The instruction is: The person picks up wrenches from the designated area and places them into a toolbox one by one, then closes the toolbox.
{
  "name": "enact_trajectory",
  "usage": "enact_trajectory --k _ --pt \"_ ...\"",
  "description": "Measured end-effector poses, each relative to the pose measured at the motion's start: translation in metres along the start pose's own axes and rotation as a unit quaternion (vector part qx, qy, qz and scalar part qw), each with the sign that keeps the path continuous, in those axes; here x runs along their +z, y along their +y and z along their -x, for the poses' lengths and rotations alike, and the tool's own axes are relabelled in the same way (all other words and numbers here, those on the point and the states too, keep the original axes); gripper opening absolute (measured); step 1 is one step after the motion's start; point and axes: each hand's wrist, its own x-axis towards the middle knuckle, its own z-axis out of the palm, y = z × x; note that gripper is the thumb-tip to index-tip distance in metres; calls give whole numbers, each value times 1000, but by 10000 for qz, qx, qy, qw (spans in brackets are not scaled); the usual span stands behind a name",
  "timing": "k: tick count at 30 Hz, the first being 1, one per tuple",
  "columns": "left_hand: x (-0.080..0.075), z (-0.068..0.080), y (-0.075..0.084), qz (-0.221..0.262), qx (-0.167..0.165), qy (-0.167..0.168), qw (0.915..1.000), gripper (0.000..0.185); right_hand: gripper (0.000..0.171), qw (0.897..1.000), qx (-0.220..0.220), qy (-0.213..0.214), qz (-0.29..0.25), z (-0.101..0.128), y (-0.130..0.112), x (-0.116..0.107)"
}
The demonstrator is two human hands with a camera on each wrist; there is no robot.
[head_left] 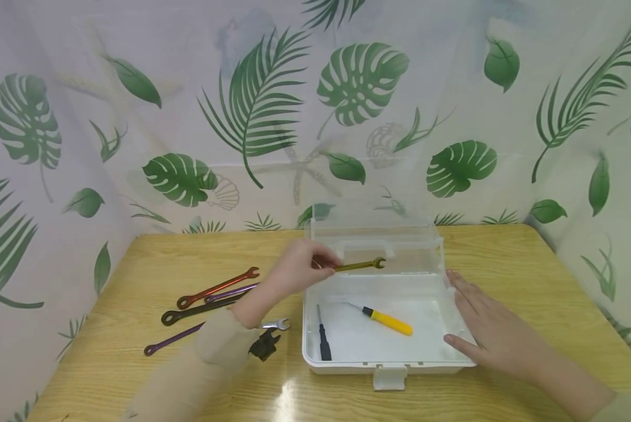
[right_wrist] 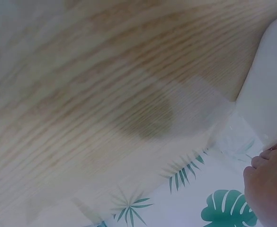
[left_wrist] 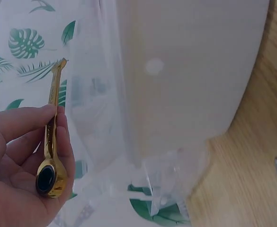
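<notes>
The left hand (head_left: 304,268) pinches the gold wrench (head_left: 355,266) by its shaft near the raised lid (head_left: 416,258) of the box (head_left: 342,369), leaving the forked end (head_left: 380,263) free. The right hand (head_left: 487,331), straight-fingered, rests along the box's right side, presumably steadying it on the bench (head_left: 505,252).

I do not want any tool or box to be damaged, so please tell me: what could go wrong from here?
The left hand pinches the gold combination wrench partway along its shank, so it might slip and strike the yellow-handled tool inside the toolbox.

The transparent lid stands open behind the wrench; a careless swing could knock it.

The right hand lies against the toolbox's right side; a hard push might shift the box.
</notes>
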Motion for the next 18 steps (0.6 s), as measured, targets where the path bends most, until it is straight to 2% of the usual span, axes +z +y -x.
enact_trajectory --k 11,18 --pt "23 -10 12 174 216 -282 9992 16 92 9998 106 -177 1 -1 1 -2" --pt "36 -14 15 156 202 -480 9985 16 92 9999 35 -103 7 -2 3 0"
